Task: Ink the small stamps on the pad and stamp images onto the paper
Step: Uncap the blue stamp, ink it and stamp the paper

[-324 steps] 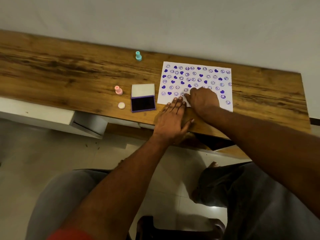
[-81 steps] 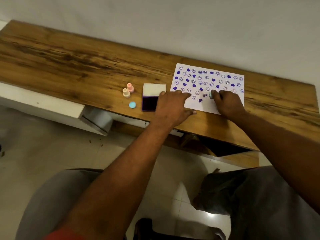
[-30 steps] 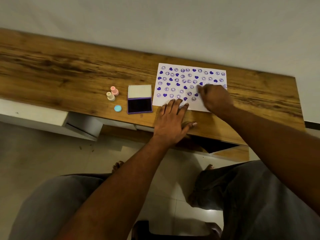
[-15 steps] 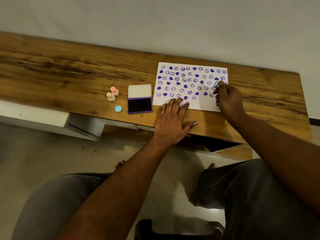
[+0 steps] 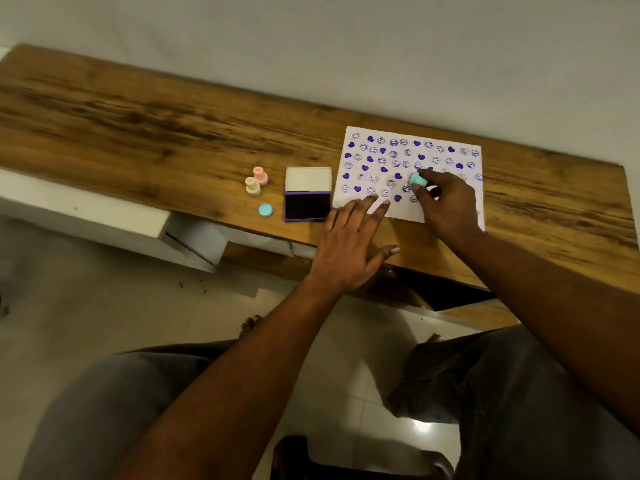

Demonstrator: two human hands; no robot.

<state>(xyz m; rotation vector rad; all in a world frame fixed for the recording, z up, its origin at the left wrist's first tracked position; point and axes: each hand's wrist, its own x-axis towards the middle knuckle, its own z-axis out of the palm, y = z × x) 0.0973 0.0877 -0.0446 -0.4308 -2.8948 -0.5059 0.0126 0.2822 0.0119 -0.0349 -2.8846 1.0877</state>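
Note:
A white paper covered with several purple hearts and face prints lies on the wooden desk. My right hand pinches a small teal stamp over the paper's lower middle. My left hand lies flat, fingers spread, with its fingertips on the paper's near left corner. The open ink pad, purple with its white lid folded back, sits just left of the paper. A pink stamp and a cream stamp stand left of the pad.
A round teal cap lies near the desk's front edge, left of the pad. A white wall runs behind the desk. A white drawer unit hangs under the desk's left part. My knees and the tiled floor fill the foreground.
My right hand has carried the teal stamp from the paper's right side leftward to its lower middle. My left hand has stayed flat on the paper's corner.

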